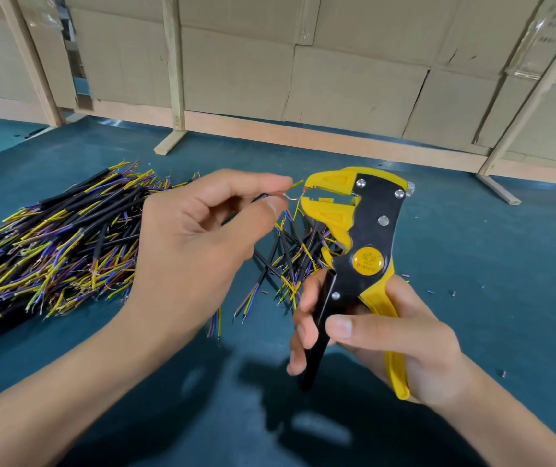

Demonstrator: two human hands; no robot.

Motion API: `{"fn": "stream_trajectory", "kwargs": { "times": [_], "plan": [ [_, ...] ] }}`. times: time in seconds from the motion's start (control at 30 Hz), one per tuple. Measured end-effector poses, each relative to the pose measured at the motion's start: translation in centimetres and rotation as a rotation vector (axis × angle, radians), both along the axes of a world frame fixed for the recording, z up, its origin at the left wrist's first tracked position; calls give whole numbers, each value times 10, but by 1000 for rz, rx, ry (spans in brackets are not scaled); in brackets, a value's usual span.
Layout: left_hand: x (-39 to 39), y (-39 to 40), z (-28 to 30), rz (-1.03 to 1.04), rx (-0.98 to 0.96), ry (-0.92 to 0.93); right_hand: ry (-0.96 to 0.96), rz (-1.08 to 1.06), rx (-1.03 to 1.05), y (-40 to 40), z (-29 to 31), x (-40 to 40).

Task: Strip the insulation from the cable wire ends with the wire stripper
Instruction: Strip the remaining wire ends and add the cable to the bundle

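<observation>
While pinching a short cable [263, 197] at frame centre between thumb and curled fingers [269, 183], left hand [195, 237] aims a reddish wire end [291, 196] into the mouth of the wire stripper [354, 237]. Tip just at the yellow jaws, probably to seat it before squeezing. Right hand [381, 335] wrapped round both handles, lower right. Cable heap [50, 244] left on the teal desk [505, 264], within reach for the following pick.

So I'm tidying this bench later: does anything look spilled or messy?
Yes. Small cut bits of insulation lie scattered on the blue mat to the right of the wire stripper. Behind the stripper, loose cables lie crisscrossed, unlike the roughly aligned big cable pile on the left.
</observation>
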State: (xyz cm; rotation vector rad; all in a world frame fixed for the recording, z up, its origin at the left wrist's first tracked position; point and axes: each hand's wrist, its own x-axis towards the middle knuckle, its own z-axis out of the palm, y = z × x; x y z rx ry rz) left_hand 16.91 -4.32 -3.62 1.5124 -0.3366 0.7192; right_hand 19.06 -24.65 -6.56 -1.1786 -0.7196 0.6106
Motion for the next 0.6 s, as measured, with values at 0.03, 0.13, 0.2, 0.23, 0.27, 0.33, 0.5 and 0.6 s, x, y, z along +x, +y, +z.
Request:
{"fn": "stream_trajectory", "kwargs": {
  "times": [0.03, 0.13, 0.2, 0.23, 0.27, 0.33, 0.5, 0.6],
  "plan": [
    [0, 0, 0, -2, -5, 5, -6, 4, 2, 0, 0, 0],
    [1, 1, 1, -3, -19, 26, -9, 24, 19, 0, 1, 0],
    [1, 1, 0, -18, -44, 32, -8, 31, 18, -1, 2, 0],
    [1, 0, 0, -29, -41, 28, -11, 30, 13, -1, 2, 1],
    [0, -1, 0, -39, -28, 24, -16, 29, 8, -1, 2, 1],
    [-2, -3, -1, -54, 16, 13, -34, 25, 5, -1, 2, 0],
    [-3, -4, -3, -24, 124, 1, -72, -25, -2, -1, 2, 1],
    [-2, -4, -5, 3, 144, 7, -84, -60, -43, -2, 3, 3]
  ]
}}
